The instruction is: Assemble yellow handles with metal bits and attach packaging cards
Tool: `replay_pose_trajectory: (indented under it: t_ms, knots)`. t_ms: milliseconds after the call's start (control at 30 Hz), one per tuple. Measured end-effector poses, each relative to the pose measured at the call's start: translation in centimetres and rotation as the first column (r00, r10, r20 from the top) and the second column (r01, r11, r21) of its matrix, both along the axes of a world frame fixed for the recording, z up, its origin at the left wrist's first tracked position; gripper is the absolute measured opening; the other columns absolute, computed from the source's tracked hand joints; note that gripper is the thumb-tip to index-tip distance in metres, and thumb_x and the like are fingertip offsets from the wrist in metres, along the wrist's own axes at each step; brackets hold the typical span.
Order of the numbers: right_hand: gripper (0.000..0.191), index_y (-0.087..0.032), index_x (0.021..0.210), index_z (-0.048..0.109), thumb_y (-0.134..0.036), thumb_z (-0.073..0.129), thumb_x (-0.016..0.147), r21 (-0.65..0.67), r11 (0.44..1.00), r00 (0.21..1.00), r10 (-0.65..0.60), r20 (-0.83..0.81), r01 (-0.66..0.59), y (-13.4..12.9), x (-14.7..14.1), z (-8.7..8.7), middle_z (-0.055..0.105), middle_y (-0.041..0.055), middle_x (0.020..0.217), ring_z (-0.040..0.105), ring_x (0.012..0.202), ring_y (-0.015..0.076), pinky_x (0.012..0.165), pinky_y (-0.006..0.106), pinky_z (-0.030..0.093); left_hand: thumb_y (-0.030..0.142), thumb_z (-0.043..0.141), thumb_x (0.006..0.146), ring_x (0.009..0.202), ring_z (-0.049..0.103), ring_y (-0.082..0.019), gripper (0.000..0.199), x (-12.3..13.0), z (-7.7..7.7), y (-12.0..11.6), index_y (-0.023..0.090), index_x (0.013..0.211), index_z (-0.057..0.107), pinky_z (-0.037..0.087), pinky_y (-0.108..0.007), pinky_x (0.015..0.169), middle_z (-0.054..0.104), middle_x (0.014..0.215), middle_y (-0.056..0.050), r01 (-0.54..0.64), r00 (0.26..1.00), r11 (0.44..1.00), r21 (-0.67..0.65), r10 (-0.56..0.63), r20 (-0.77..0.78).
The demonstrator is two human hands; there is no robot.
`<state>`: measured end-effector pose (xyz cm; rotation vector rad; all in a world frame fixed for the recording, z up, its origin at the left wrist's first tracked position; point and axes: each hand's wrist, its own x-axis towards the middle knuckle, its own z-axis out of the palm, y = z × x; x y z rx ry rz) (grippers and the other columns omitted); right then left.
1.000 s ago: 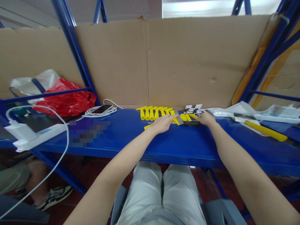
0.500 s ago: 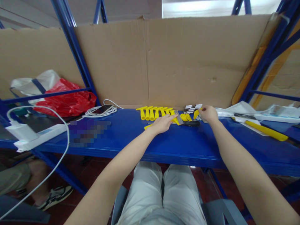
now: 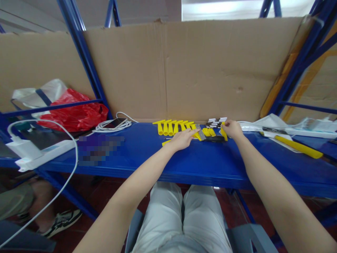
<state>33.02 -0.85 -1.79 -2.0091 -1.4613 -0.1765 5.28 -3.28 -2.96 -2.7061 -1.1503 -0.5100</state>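
Note:
My left hand point(image 3: 183, 140) is closed around a yellow T-shaped plastic handle point(image 3: 197, 135), its fingertips resting near a grey metal blade point(image 3: 202, 133) at the wide end. Between thumb and fingers, my right hand point(image 3: 233, 129) pinches a small flat yellow plastic piece point(image 3: 224, 133). Several yellow T-shaped handles point(image 3: 165, 128) stand in a row beyond my left hand. A screwdriver with a black grip point(image 3: 214, 138) lies between the hands, its shaft running left. Small yellow pieces point(image 3: 209, 132) are grouped beside it, in front of several black-and-white pieces point(image 3: 216, 122).
Cardboard point(image 3: 205, 70) walls off the back of the blue table point(image 3: 200, 161). To the left are a white power strip point(image 3: 50, 153), coiled white cable point(image 3: 113, 125) and a red bag point(image 3: 79, 110). A long yellow-handled tool point(image 3: 298, 146) lies right. Another person's leg and shoe point(image 3: 63, 221) show below left.
My right hand has shifted slightly left, and the yellow piece in it now hangs more upright, nearer the screwdriver's grip. My left hand has stayed in place.

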Motion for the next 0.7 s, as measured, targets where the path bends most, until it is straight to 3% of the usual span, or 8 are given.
replay_pose_trajectory:
  t_ms: [100,167,233,300,367,600,700]
  knots:
    - [0.018,-0.016,0.092,0.064,-0.028,0.052,0.086,0.042,0.999,0.992,-0.021,-0.127,0.026,0.0,-0.2,0.2,0.07,0.0184,0.098,0.067,0.094,0.0295,0.079,0.035,0.048,0.026,0.037,0.101,0.119,0.06,-0.025,0.052,0.0,0.1,-0.1,0.032,0.153,0.035,0.05,-0.037,0.096,0.059,0.133,-0.008,-0.003,1.0,1.0,-0.001,0.003,-0.001]
    - [0.028,-0.015,0.109,0.06,-0.03,0.047,0.09,0.074,0.997,0.937,0.004,-0.35,0.023,-0.1,-0.3,0.3,0.069,0.02,0.101,0.068,0.087,0.0284,0.074,0.036,0.051,0.026,0.037,0.101,0.119,0.06,-0.025,0.052,0.0,0.1,-0.1,0.033,0.153,0.035,0.05,-0.037,0.095,0.059,0.132,-0.008,-0.003,1.0,1.0,-0.001,0.003,-0.005]
    - [0.036,-0.016,0.124,0.051,-0.03,0.041,0.093,0.098,0.995,0.771,0.075,-0.632,-0.016,-0.2,-0.1,0.4,0.067,0.0188,0.1,0.069,0.077,0.0259,0.066,0.035,0.052,0.026,0.037,0.101,0.118,0.06,-0.024,0.052,0.0,0.1,-0.1,0.032,0.153,0.035,0.05,-0.036,0.095,0.06,0.132,-0.008,-0.007,1.0,1.0,-0.002,0.007,-0.011]
    - [0.038,-0.018,0.129,0.046,-0.027,0.035,0.094,0.116,0.992,0.585,0.124,-0.801,-0.052,-0.2,0.2,0.4,0.066,0.0151,0.095,0.069,0.071,0.0236,0.061,0.034,0.053,0.026,0.038,0.101,0.119,0.06,-0.024,0.051,-0.1,0.2,-0.1,0.032,0.152,0.036,0.05,-0.035,0.095,0.06,0.132,-0.008,-0.016,1.0,1.0,-0.006,0.016,-0.015]
    - [0.035,-0.019,0.124,0.05,-0.022,0.035,0.092,0.099,0.992,0.497,0.124,-0.859,-0.077,-0.2,0.7,0.4,0.065,0.0115,0.086,0.069,0.069,0.0217,0.06,0.032,0.054,0.026,0.038,0.101,0.119,0.059,-0.023,0.051,-0.1,0.2,-0.2,0.031,0.152,0.037,0.05,-0.035,0.096,0.06,0.132,-0.008,-0.017,1.0,1.0,-0.01,0.017,-0.015]
    - [0.002,-0.019,0.082,0.058,-0.018,0.056,0.084,0.031,0.935,0.432,0.192,-0.881,-0.352,-0.2,0.4,0.7,0.062,0.0072,0.074,0.064,0.069,0.0187,0.063,0.031,0.054,0.025,0.038,0.101,0.117,0.061,-0.024,0.052,-0.1,0.5,-0.6,0.03,0.152,0.036,0.049,-0.035,0.096,0.061,0.13,-0.008,-0.032,0.999,0.999,-0.019,0.031,-0.025]
    - [0.012,-0.019,0.074,0.054,-0.011,0.055,0.083,0.067,0.93,0.349,0.202,-0.915,-0.361,-0.6,-0.6,1.2,0.058,0.0041,0.068,0.061,0.066,0.0157,0.066,0.028,0.053,0.026,0.039,0.101,0.118,0.06,-0.024,0.051,-0.2,0.6,-0.8,0.031,0.152,0.037,0.049,-0.036,0.097,0.061,0.13,-0.008,-0.039,0.999,0.999,-0.024,0.038,-0.026]
